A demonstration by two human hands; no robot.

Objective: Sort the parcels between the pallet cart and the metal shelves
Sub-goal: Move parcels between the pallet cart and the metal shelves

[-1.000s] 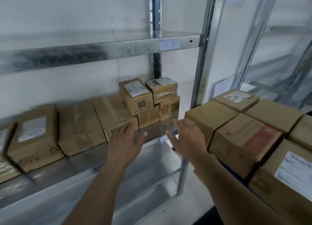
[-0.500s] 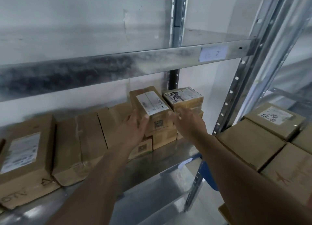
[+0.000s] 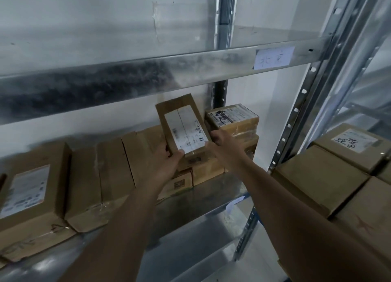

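Your left hand (image 3: 164,167) and right hand (image 3: 222,143) grasp the labelled parcel (image 3: 183,127); tilted lift could topple the taped parcel (image 3: 232,117) just right.

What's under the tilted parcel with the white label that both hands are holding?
Under the tilted parcel, smaller stacked boxes show; the left hand covers part.

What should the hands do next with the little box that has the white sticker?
Probably lift it clear. The left hand and right hand grip the tilted labelled box from both sides, its near end resting on the small boxes stacked on the shelf.
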